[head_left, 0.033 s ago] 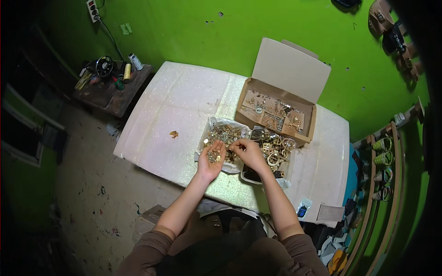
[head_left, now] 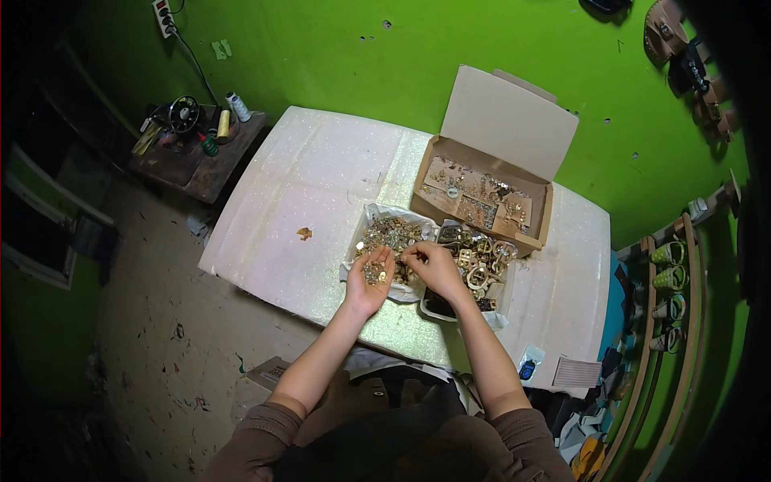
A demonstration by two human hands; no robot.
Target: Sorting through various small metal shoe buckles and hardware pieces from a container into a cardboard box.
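Note:
My left hand [head_left: 369,289] is cupped palm up over the near left side of a white-lined tray [head_left: 351,255]. Small shiny gold and silver metal pieces [head_left: 375,274] lie in its palm. Close beside it, my right hand [head_left: 436,269] is closed in a pinch above the same tray; whatever its fingertips hold is too small to make out. Loose small metal fittings [head_left: 391,231] fill that tray. Touching it on the right, a second lined tray [head_left: 499,318] holds larger gold buckles [head_left: 478,277] and dark pieces, partly hidden by my right wrist.
Behind the trays stands an open cardboard box [head_left: 508,108] with small hardware inside. A gold-brown scrap [head_left: 304,234] lies left on the glittery white table cover [head_left: 273,185]. At the right are a small packet [head_left: 529,364] and a striped card [head_left: 577,372]. A sewing machine [head_left: 183,115] stands far left.

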